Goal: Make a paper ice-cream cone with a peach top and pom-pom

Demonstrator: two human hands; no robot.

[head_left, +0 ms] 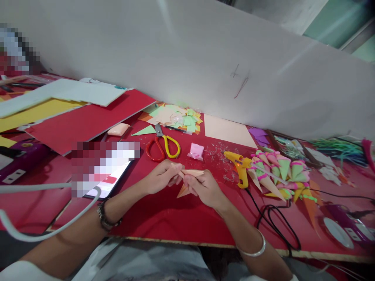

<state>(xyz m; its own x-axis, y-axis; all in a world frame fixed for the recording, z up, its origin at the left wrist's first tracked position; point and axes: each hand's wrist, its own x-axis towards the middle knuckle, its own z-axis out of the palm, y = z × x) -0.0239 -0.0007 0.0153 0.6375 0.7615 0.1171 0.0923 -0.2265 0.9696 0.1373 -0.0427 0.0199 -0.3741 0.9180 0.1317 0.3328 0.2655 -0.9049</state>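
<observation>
A peach-coloured piece of paper point(193, 172) is held between both hands above the red table, its edge folded or rolled. My left hand point(164, 177) pinches its left end with thumb and fingers. Closed on the right part is my right hand point(206, 188), thumb pressed on the paper. An orange paper point point(183, 191) shows below the fingers; whether it belongs to the same piece I cannot tell. Beyond the hands lie scissors point(165, 146) with red and yellow handles and a small pink packet point(196, 151).
At right, a yellow glue gun point(238, 166) with a black cable stands beside several paper cones point(278, 171). A lit phone point(109, 177) lies at left. Behind are cut paper pieces point(175, 117), a peach sheet point(227, 130) and a red board point(88, 123). A white cable point(52, 236) crosses lower left.
</observation>
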